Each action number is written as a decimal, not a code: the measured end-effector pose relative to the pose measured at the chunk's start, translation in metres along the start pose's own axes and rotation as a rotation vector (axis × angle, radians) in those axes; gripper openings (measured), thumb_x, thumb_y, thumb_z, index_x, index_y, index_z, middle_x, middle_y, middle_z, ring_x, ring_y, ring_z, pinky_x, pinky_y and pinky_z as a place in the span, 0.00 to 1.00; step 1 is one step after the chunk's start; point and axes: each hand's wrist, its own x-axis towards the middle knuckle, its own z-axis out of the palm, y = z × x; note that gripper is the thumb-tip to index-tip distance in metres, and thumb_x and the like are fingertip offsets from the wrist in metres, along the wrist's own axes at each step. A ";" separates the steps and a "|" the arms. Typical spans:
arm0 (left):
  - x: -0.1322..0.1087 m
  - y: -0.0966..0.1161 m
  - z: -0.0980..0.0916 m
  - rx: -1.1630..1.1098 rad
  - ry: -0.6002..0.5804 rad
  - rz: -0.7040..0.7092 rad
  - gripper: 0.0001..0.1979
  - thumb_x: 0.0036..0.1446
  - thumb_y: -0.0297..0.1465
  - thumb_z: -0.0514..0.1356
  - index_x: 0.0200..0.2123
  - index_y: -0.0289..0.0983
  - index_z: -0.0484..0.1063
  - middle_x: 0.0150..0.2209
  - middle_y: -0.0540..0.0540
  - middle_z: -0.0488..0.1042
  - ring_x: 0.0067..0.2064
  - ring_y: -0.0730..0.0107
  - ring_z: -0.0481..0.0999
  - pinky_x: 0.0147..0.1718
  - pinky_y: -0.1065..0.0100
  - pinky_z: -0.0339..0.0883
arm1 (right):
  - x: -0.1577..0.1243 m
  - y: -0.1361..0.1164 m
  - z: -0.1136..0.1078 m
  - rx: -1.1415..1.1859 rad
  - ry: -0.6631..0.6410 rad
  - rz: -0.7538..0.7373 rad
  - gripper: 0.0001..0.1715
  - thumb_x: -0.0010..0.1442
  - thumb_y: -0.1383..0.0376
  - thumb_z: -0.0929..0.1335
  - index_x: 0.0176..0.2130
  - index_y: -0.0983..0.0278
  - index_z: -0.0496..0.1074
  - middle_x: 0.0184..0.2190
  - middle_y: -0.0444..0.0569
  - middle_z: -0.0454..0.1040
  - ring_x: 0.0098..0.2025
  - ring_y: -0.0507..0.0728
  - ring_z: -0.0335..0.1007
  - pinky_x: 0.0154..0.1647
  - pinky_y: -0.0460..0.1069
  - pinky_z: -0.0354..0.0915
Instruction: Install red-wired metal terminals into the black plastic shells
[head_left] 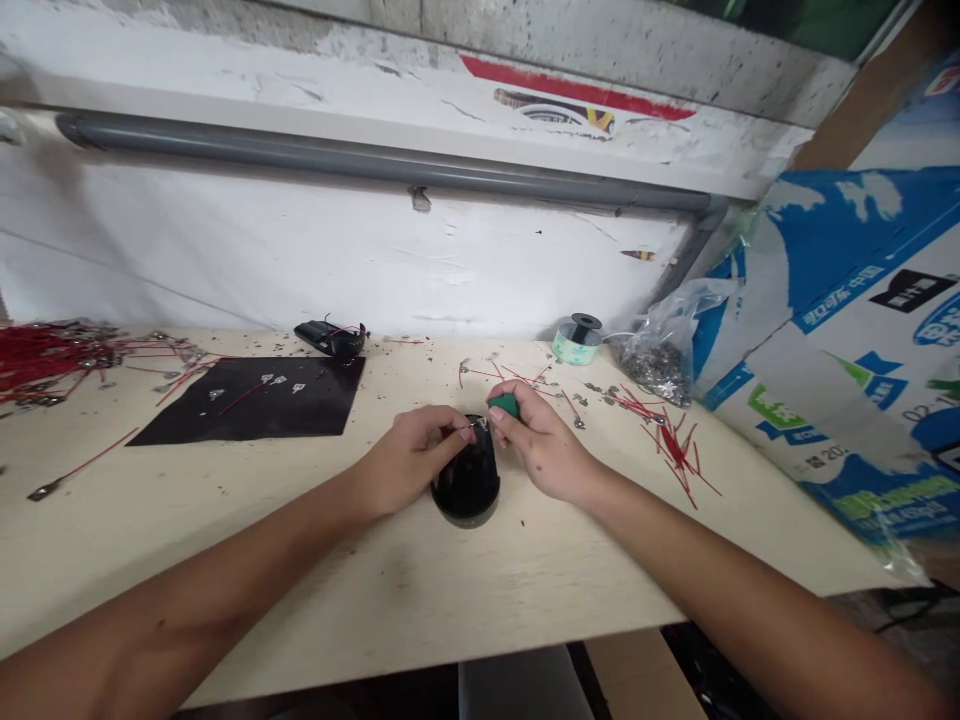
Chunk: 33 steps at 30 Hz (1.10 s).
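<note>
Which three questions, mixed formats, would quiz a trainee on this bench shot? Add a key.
1. Which hand holds the green object near the narrow end of the front black shell?

2. True or false: the clear bag stands to the right of the black spool.

3. What lies on the black sheet?
a) a plastic bag
b) small metal tabs
c) a tape roll

Key: 1. The right hand; 2. True; 3. b
</note>
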 end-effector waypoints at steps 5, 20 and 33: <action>0.000 -0.002 -0.001 0.018 -0.012 0.027 0.15 0.63 0.41 0.56 0.34 0.36 0.75 0.30 0.49 0.73 0.28 0.72 0.67 0.27 0.72 0.62 | -0.006 -0.008 -0.001 -0.175 -0.071 -0.058 0.07 0.71 0.59 0.60 0.43 0.60 0.61 0.31 0.43 0.63 0.34 0.54 0.61 0.38 0.49 0.62; -0.002 0.003 0.000 -0.113 -0.023 -0.075 0.13 0.59 0.40 0.61 0.38 0.35 0.75 0.23 0.52 0.69 0.21 0.76 0.66 0.19 0.75 0.59 | -0.008 -0.014 0.001 -0.377 -0.159 -0.098 0.09 0.72 0.61 0.59 0.40 0.62 0.62 0.33 0.44 0.66 0.35 0.55 0.63 0.38 0.50 0.61; 0.000 0.000 0.001 -0.063 0.015 -0.084 0.14 0.59 0.41 0.61 0.32 0.35 0.74 0.20 0.52 0.70 0.19 0.77 0.67 0.16 0.76 0.59 | -0.008 -0.014 0.003 -0.357 -0.147 -0.046 0.10 0.73 0.58 0.58 0.40 0.60 0.61 0.30 0.42 0.63 0.33 0.55 0.60 0.37 0.50 0.59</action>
